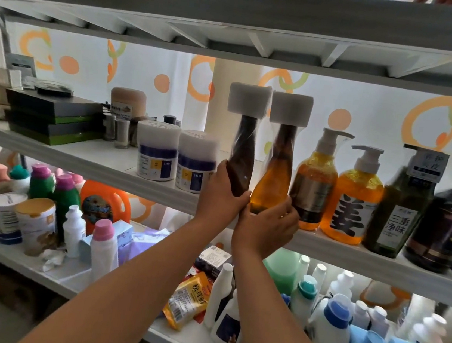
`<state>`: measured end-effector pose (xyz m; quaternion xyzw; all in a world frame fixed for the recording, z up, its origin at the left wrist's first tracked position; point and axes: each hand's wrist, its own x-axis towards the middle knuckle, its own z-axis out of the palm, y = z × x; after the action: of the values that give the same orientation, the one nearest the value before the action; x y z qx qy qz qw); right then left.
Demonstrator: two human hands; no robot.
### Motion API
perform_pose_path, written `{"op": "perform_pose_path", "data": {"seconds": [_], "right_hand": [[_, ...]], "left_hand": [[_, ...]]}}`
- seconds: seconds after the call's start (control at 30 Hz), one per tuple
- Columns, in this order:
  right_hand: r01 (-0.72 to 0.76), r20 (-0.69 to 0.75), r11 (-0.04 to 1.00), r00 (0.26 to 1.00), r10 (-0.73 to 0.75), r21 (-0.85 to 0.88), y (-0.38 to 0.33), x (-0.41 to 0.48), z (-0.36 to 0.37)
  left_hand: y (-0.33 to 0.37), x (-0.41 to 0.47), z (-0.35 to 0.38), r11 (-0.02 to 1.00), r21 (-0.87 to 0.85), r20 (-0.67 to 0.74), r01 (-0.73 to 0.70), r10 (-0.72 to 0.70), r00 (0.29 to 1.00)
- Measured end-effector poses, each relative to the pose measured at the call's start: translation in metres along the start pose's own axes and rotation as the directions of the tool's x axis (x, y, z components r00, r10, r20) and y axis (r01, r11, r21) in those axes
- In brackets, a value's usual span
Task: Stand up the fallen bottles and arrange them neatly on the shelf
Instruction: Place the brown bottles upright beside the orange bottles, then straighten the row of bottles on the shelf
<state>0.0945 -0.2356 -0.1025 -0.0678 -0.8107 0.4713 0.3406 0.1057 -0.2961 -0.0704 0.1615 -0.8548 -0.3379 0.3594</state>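
Two foam-capped bottles stand side by side at the front of the middle shelf (106, 166), both in your hands. Your left hand (223, 196) grips the dark brown bottle (241, 156) round its lower body, and it tilts a little to the left. Your right hand (264, 230) grips the amber bottle (274, 177) at its base, fingers curled round its right side, bottle upright. The two bottles are nearly touching low down. Your hands hide their bottoms, so you cannot tell if they rest on the shelf. Just right of the amber bottle is a row of upright pump bottles: a gold-label one (314, 188), an orange one (355, 198), a green one (399, 212) and a dark one (451, 224). Left of the brown bottle stand two white jars (156, 154), then stacked black boxes (52, 118) further left. The lower shelf (64, 277) holds crowded detergent bottles (333, 327) and tins (36, 222).
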Motion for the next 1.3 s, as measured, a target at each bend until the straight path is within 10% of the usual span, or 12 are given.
{"op": "perform_pose_path", "data": {"seconds": [0.4,0.67,0.9,1.3], "right_hand": [[-0.093,-0.045,0.993,0.995,0.089,-0.078,-0.006,0.006,0.004],[-0.095,0.004,0.995,0.995,0.095,0.014,-0.004,0.008,-0.01],[0.255,-0.186,0.948,0.958,-0.22,0.189,0.03,0.056,-0.081],[0.322,0.294,0.933,0.918,-0.267,-0.159,0.006,0.176,-0.138]], "left_hand": [[0.003,-0.015,-0.004,0.998,0.067,-0.042,-0.017,0.02,0.999],[0.034,-0.02,-0.01,0.954,0.169,-0.198,-0.246,0.278,0.94],[0.084,-0.028,0.011,0.944,-0.035,-0.079,-0.328,0.324,0.943],[0.143,0.014,0.034,0.953,0.206,0.241,-0.224,0.172,0.955]]}}
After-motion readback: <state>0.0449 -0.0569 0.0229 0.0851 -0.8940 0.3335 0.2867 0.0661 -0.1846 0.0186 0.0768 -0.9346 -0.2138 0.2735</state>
